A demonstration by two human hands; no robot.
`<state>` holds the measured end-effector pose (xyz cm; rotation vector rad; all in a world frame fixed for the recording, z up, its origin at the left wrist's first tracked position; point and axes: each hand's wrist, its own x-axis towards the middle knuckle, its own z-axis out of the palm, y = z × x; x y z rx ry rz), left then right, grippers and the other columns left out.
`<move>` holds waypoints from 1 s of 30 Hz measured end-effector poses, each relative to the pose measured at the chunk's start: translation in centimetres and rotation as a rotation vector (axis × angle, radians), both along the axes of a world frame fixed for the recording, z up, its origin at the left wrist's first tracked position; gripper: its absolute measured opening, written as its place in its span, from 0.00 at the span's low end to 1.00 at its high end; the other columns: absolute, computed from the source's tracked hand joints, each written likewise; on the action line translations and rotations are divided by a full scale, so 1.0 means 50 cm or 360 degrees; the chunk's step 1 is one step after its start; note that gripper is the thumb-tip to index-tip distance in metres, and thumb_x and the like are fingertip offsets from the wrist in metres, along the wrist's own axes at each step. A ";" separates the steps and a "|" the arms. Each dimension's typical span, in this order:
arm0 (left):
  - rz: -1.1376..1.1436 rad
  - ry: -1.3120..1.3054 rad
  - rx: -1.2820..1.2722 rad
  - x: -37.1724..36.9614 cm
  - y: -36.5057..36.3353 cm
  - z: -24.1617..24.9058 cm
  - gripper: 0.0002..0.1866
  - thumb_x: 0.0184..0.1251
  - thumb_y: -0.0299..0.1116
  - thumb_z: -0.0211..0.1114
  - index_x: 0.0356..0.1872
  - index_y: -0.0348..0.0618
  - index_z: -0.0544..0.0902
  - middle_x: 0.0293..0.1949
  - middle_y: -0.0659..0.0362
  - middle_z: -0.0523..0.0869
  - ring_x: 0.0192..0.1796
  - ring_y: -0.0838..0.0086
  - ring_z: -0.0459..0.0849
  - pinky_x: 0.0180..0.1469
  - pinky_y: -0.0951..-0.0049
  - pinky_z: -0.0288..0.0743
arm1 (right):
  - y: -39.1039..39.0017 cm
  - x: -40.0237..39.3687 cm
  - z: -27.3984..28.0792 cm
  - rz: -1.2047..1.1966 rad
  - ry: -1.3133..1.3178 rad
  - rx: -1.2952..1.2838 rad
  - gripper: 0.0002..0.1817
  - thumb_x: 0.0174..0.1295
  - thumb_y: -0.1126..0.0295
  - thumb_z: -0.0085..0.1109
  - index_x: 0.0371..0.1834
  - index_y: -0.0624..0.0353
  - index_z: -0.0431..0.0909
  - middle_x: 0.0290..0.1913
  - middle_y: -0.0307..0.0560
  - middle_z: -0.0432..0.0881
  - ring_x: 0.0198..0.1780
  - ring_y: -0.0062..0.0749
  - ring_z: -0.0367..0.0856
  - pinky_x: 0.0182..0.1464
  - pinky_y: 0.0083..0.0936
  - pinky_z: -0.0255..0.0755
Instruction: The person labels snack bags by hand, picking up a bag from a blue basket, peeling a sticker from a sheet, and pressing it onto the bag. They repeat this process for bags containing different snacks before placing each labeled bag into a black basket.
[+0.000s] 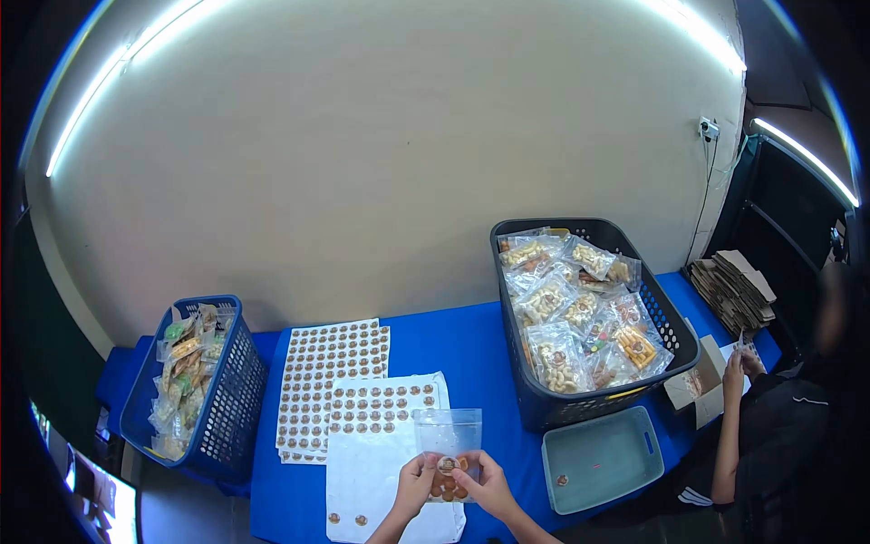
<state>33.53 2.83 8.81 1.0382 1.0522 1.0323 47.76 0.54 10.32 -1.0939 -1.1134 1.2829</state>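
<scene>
A clear plastic snack bag (449, 428) is held upright between my two hands. Brown round pieces lie in its lower part, and a round brown sticker sits on its front. My left hand (415, 482) grips the bag's left side, its thumb beside the sticker. On the other side my right hand (490, 488) pinches the bag, its thumb lying over the front near the sticker. Beneath the hands is a white sticker sheet (358, 462), largely bare, with rows of round stickers at its top and two near its bottom. Fuller sticker sheets (317, 363) lie behind it.
A dark basket (521, 390) heaped with bagged snacks stands at right, behind a grey-green tray (603, 467) holding a sticker. A blue basket (237, 381) of bags is at left. Another person's hands (743, 363) work beside a cardboard box (710, 381); flattened cardboard (732, 290) is stacked behind.
</scene>
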 end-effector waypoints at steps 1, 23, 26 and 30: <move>-0.0038 -0.0020 0.0074 0.014 -0.001 -0.007 0.13 0.65 0.36 0.53 0.38 0.35 0.77 0.31 0.58 0.81 0.29 0.81 0.79 0.31 0.82 0.73 | 0.000 0.007 0.015 -0.0065 -0.0108 -0.0007 0.10 0.54 0.72 0.59 0.36 0.63 0.71 0.32 0.39 0.76 0.35 0.16 0.74 0.33 0.14 0.69; 0.0500 0.0050 0.0656 0.018 0.072 0.058 0.11 0.65 0.32 0.52 0.32 0.32 0.77 0.28 0.58 0.81 0.32 0.80 0.78 0.36 0.79 0.74 | 0.055 0.056 0.038 -0.0308 -0.0658 0.0629 0.20 0.47 0.68 0.64 0.44 0.60 0.73 0.38 0.44 0.75 0.35 0.24 0.74 0.37 0.22 0.65; 0.0309 0.0588 0.0572 0.008 0.045 0.082 0.10 0.63 0.33 0.55 0.32 0.36 0.79 0.27 0.60 0.81 0.30 0.81 0.78 0.29 0.81 0.72 | 0.058 0.072 0.078 -0.0356 -0.1338 0.0896 0.20 0.46 0.65 0.64 0.44 0.58 0.73 0.40 0.45 0.74 0.35 0.30 0.74 0.41 0.24 0.60; 0.0178 0.0698 0.0948 0.023 0.034 0.069 0.08 0.61 0.31 0.56 0.31 0.37 0.80 0.27 0.56 0.81 0.28 0.74 0.80 0.27 0.78 0.73 | 0.085 0.041 0.054 0.0051 -0.1378 0.0974 0.10 0.47 0.65 0.62 0.30 0.57 0.75 0.30 0.41 0.76 0.34 0.31 0.73 0.40 0.27 0.57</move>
